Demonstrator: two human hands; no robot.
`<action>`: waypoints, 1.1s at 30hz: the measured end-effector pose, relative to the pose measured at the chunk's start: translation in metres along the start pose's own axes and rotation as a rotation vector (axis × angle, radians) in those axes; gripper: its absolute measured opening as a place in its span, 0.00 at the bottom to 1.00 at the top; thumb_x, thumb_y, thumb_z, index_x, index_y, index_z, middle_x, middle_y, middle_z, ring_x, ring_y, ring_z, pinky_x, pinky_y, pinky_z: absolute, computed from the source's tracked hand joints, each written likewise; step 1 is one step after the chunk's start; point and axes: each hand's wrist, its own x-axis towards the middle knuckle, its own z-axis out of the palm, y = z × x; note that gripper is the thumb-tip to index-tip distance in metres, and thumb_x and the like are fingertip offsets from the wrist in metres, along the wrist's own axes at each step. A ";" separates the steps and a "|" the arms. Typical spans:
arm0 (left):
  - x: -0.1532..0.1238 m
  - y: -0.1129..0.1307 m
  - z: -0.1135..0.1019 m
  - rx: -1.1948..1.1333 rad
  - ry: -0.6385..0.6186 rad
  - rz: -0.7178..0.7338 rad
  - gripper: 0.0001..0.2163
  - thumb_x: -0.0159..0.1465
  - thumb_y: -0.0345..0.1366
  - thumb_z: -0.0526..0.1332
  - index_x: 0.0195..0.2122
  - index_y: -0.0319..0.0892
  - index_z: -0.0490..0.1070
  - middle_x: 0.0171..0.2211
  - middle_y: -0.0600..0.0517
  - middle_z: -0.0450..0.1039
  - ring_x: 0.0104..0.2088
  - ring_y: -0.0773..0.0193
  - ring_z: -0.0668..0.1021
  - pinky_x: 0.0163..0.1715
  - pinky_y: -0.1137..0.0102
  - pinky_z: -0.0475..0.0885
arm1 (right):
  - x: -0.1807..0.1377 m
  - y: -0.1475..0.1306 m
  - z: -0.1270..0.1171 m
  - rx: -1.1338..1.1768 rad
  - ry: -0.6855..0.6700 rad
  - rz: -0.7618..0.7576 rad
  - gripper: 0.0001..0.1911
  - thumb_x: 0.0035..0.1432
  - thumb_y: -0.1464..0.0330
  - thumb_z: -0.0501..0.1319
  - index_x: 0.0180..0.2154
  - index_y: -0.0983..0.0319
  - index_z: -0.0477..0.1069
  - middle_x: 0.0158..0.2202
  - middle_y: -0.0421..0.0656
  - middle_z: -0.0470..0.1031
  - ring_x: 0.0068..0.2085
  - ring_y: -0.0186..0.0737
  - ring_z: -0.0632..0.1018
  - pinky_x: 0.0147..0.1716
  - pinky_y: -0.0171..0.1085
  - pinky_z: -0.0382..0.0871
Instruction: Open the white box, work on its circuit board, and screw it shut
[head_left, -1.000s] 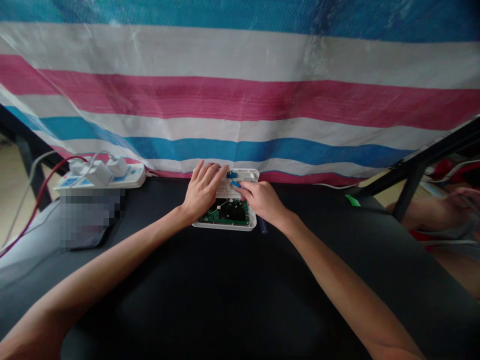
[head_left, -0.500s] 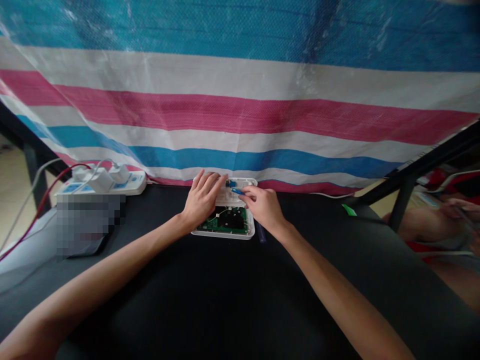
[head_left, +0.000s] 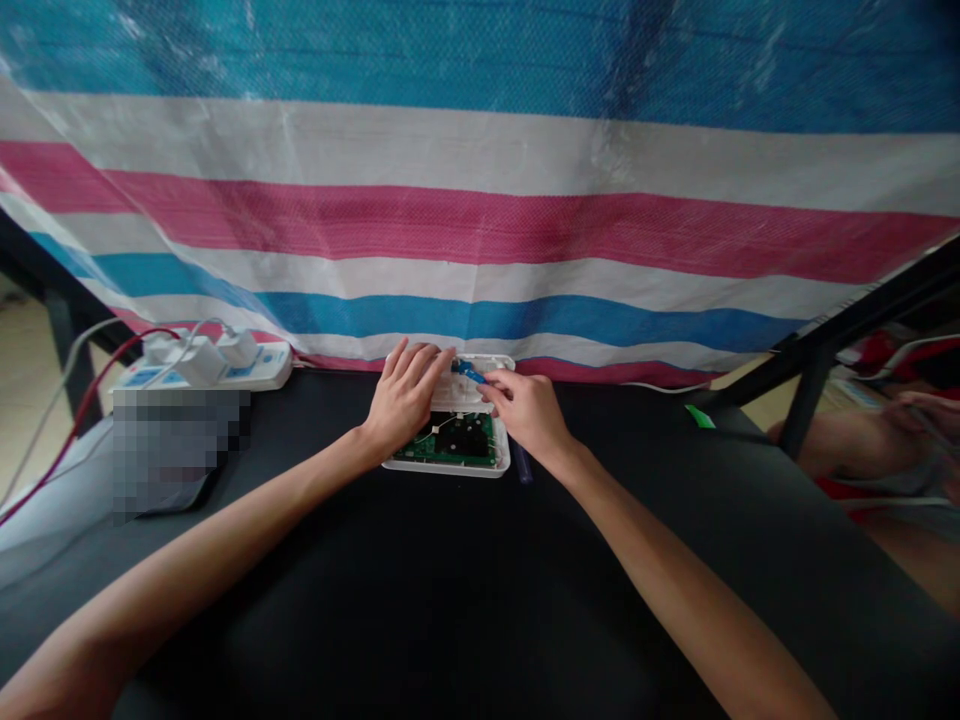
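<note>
Slightly up and leftward, the plug (head_left: 470, 373) has tipped toward the box's (head_left: 450, 468) far end since the earlier frame; little else has changed. My right hand (head_left: 529, 415) pinches it between thumb and fingertips. My left hand (head_left: 405, 400) lies flat on the box, gripping nothing. The board (head_left: 457, 440) is bare, and I judge the plug not yet seated. The box sits on the table (head_left: 480, 600) near the tarp (head_left: 480, 220).

A makeshift electronics workbench: striped tarp (head_left: 480, 230) backdrop, black table (head_left: 450, 600), power strip (head_left: 202, 365).
</note>
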 end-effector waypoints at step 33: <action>-0.001 0.000 0.000 -0.012 -0.020 -0.012 0.28 0.61 0.21 0.52 0.65 0.37 0.59 0.55 0.41 0.70 0.58 0.52 0.70 0.65 0.49 0.58 | -0.006 -0.014 0.001 -0.407 0.075 0.016 0.10 0.64 0.69 0.59 0.33 0.63 0.78 0.27 0.47 0.81 0.27 0.40 0.80 0.26 0.34 0.61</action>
